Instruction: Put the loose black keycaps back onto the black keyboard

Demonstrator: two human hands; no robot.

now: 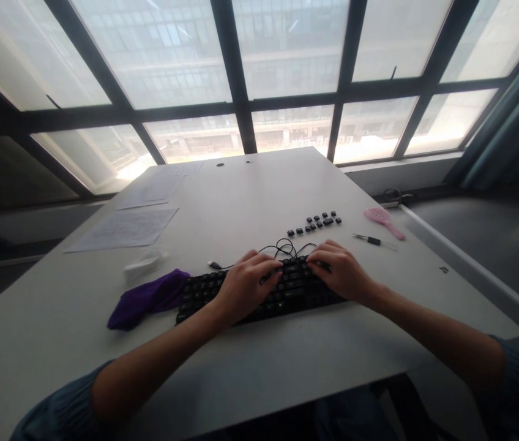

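A black keyboard (pixel 292 293) lies near the front edge of the white table. Over its middle rests my left hand (pixel 249 283), fingers curled together at the upper keys; whatever they hold is too small to make out. My right hand (pixel 336 267) is at the upper right part of the keyboard, thumb and fingers closed near the top edge, their contents hidden. Behind the keyboard, several loose black keycaps (pixel 313 226) sit in rows. A black cable (pixel 286 247) is coiled at the keyboard's back edge, its USB plug (pixel 214 265) to the left.
A purple cloth (pixel 147 301) touches the keyboard's left end, with a crumpled clear wrapper (pixel 144 263) behind it. Papers (pixel 124 229) lie at the left. A black-handled tool (pixel 373 241) and a pink hairbrush (pixel 384 222) lie at the right. Windows stand beyond the table (pixel 259 190).
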